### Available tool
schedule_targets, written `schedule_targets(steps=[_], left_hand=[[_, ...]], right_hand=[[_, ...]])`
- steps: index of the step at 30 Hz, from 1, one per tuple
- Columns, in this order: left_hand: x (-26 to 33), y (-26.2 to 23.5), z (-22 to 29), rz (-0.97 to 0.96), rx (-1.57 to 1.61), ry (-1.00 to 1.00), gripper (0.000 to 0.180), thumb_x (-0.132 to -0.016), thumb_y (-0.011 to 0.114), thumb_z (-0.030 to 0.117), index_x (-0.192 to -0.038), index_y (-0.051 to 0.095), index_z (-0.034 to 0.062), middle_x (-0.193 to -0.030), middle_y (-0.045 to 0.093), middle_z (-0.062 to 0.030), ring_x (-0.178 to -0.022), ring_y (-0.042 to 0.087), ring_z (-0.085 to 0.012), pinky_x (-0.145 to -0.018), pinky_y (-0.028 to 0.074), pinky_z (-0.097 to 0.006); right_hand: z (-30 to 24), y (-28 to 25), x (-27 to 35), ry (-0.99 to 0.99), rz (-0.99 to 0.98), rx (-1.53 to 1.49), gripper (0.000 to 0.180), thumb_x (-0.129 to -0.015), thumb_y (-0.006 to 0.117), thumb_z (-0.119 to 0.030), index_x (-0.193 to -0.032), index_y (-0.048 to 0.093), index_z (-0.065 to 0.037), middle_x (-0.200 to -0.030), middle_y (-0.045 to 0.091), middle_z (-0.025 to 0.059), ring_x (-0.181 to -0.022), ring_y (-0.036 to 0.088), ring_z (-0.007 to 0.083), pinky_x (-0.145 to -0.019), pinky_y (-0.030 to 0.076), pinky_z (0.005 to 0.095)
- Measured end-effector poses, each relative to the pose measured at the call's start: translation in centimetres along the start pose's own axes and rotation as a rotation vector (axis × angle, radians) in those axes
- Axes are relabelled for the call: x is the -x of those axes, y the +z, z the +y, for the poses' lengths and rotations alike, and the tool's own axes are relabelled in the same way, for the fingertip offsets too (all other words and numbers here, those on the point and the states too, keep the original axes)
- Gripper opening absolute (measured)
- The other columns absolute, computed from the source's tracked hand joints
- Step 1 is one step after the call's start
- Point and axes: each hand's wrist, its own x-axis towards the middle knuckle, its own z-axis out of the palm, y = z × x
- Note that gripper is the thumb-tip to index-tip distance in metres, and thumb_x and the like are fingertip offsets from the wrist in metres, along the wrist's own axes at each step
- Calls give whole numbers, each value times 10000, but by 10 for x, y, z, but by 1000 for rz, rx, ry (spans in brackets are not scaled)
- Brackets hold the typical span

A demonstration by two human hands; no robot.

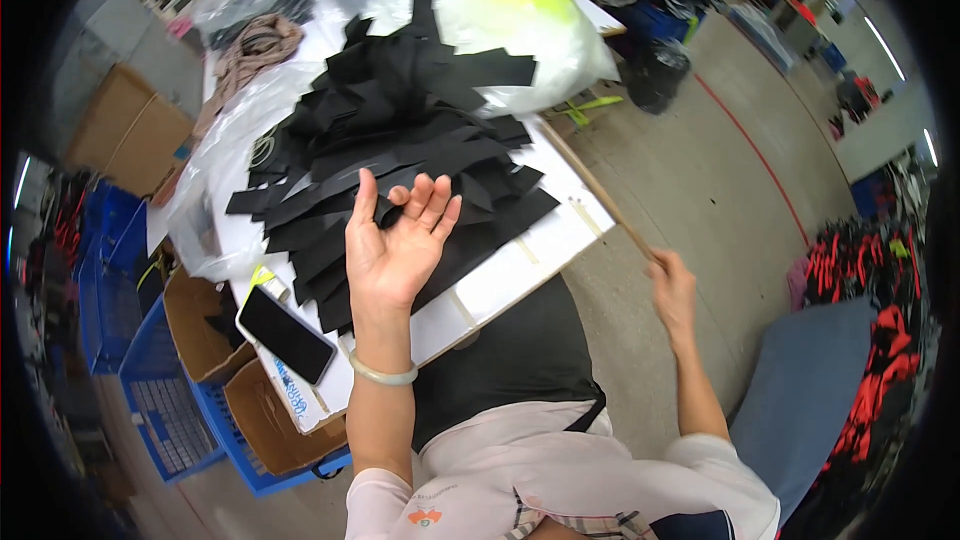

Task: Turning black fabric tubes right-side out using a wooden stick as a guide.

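My left hand (395,245) is turned palm up over a heap of black fabric strips (400,155) on the white table (480,305). Its thumb and fingers are apart and slightly curled. A dark fold of the strips shows behind the gap between thumb and fingers; whether it touches them is unclear. Off the table's near right corner, my right hand (674,292) is closed round the end of a long, thin wooden stick (600,192). This stick runs along the table's right edge.
A black phone (287,334) lies at the table's left corner. Cardboard boxes (272,415) and blue crates (165,395) stand below it. Clear plastic bags (520,30) and a brown cloth (255,55) lie farther back. A grey-blue covered surface (805,390) is at the right.
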Motion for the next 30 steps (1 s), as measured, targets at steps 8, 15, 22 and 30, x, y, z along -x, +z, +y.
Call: schedule_targets(steps=[8, 15, 22, 30], left_hand=[[0, -3, 24, -27, 115, 58, 373, -894, 594, 366, -672, 523, 75, -918, 659, -129, -1045, 584, -283, -1009, 385, -426], [9, -3, 24, -79, -234, 347, 447, -918, 571, 313, -552, 430, 100, -597, 549, -98, -880, 635, -288, -909, 443, -410], [20, -7, -65, -186, -806, 476, 464, -974, 452, 247, -529, 433, 116, -491, 538, -88, -691, 663, -301, -924, 407, -400], [21, 4, -16, -245, -581, 400, 494, -986, 406, 284, -542, 456, 73, -637, 620, -195, -746, 637, -329, -906, 413, -453]], right_hand=[[-84, -35, 40, -360, -357, -415, 344, -830, 585, 29, -1167, 627, -29, -667, 589, 65, -574, 553, 116, -525, 437, 247], [-118, -23, 30, -441, -403, -345, 378, -808, 580, 77, -1148, 652, -70, -679, 604, 48, -563, 536, 105, -524, 442, 253], [-198, 43, 46, 122, -579, -1016, 326, -904, 575, -63, -1230, 587, -62, -684, 550, -9, -582, 470, 62, -525, 402, 210], [-173, 19, 31, -271, -556, -592, 319, -876, 590, -33, -1191, 624, -72, -723, 596, 0, -558, 466, 52, -502, 393, 198]])
